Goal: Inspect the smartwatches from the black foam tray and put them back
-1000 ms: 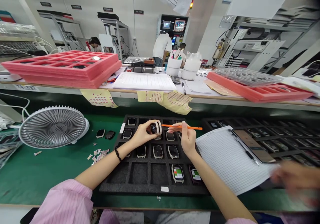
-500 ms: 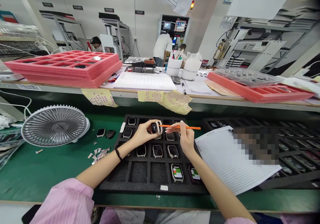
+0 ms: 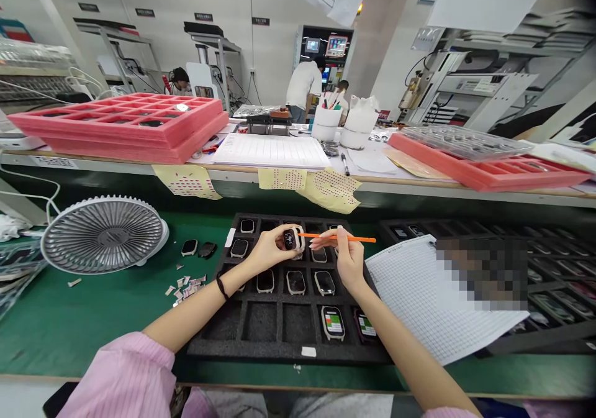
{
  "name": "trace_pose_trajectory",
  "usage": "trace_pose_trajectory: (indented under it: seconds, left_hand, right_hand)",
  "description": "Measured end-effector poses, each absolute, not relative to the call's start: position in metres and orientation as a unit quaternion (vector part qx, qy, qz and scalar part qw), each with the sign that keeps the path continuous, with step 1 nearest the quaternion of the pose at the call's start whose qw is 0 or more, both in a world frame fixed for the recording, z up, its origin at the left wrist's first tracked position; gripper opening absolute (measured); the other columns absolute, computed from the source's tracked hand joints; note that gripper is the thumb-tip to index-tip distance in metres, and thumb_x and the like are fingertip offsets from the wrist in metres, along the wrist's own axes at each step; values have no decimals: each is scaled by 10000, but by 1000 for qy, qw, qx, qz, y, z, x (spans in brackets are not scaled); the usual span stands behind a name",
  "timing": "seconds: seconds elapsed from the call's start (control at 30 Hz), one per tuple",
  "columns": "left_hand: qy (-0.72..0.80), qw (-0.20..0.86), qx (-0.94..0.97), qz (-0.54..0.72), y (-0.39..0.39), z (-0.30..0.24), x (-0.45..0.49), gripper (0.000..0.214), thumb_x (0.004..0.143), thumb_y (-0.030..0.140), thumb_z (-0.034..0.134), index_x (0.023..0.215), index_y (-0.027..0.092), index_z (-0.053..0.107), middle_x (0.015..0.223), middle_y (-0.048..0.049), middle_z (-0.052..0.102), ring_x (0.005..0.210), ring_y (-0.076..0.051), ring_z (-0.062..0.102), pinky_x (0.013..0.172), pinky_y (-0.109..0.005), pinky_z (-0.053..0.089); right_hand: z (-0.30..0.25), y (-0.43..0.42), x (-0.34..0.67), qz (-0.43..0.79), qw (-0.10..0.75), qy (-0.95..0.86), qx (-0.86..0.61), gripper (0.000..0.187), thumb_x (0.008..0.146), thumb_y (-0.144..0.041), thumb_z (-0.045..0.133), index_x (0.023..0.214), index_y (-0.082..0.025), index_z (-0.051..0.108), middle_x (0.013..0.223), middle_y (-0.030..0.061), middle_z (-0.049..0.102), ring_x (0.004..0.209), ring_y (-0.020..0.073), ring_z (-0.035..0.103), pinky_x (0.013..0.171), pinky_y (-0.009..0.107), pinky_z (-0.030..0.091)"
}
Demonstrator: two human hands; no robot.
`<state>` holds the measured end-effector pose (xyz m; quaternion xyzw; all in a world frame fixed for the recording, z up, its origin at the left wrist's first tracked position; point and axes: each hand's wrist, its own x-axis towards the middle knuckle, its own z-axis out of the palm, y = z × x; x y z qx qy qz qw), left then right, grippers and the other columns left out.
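My left hand (image 3: 267, 248) is closed around a small white watch body (image 3: 292, 238) with a dark screen, held above the black foam tray (image 3: 261, 322). My right hand (image 3: 345, 251) pinches a thin orange stick (image 3: 342, 238) that lies level, its left tip touching the watch body. Below both hands the tray holds several watch bodies in its pockets. Two of them near the front, one lit watch (image 3: 333, 322) and its neighbour (image 3: 365, 326), show coloured screens.
A grey fan (image 3: 105, 234) lies on the green mat at left, with two loose watch bodies (image 3: 197, 248) and paper scraps (image 3: 185, 285) beside it. A grid sheet (image 3: 435, 303) lies at right over another dark tray. Pink trays (image 3: 125, 123) sit on the shelf behind. People work farther back.
The blurred hand at the right edge from one second ago is gone. My own hands hold nearly the same pose, with the stick tip still at the watch body.
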<state>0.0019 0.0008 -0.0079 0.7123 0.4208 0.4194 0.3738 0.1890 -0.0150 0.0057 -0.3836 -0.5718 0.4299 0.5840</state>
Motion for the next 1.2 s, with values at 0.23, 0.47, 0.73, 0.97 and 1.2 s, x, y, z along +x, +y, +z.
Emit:
trace_pose_trajectory:
  seconds: [0.23,0.47,0.73,0.97,1.2]
  left_hand:
    - [414,357,724,422,1,-10,2,530,651,239,698,1159,125,599,1051,-74,669,684,-118,598,630,-218,488]
    - [415,321,742,417,-1,-8,5,504,653,237,689,1139,135,606,973,-47,683,636,-103,583,590,-201,477]
    - [450,276,752,394,-6,-5,10,488,666,253,700,1131,143,601,827,-20,685,622,-121,600,576,-206,469]
    - [416,275,768,401,-8,-10,11,521,693,401,731,1123,160,565,999,-63,668,703,-138,616,621,-234,494]
    - [406,295,766,400,-7,-11,9,590,698,419,734,1195,174,531,859,-19,653,561,-94,530,548,-217,462]
  right_hand:
    - [3,-13,189,419,577,-573,-405,518,873,-576,391,773,-104,579,724,79,656,634,122,655,626,261,581]
    - [3,-15,189,420,570,-572,-415,528,866,-596,379,752,-110,549,695,74,644,624,119,646,632,255,570]
    - [-1,-8,185,462,536,-540,-455,461,760,-570,577,769,-144,402,900,53,626,768,97,625,725,239,555]
    - [-2,-5,179,614,443,-506,-414,612,544,-449,795,747,-160,295,714,-42,436,637,29,477,583,169,498]
    - [1,-7,182,616,447,-503,-410,604,557,-435,791,753,-155,294,706,-52,383,626,11,442,591,184,521]
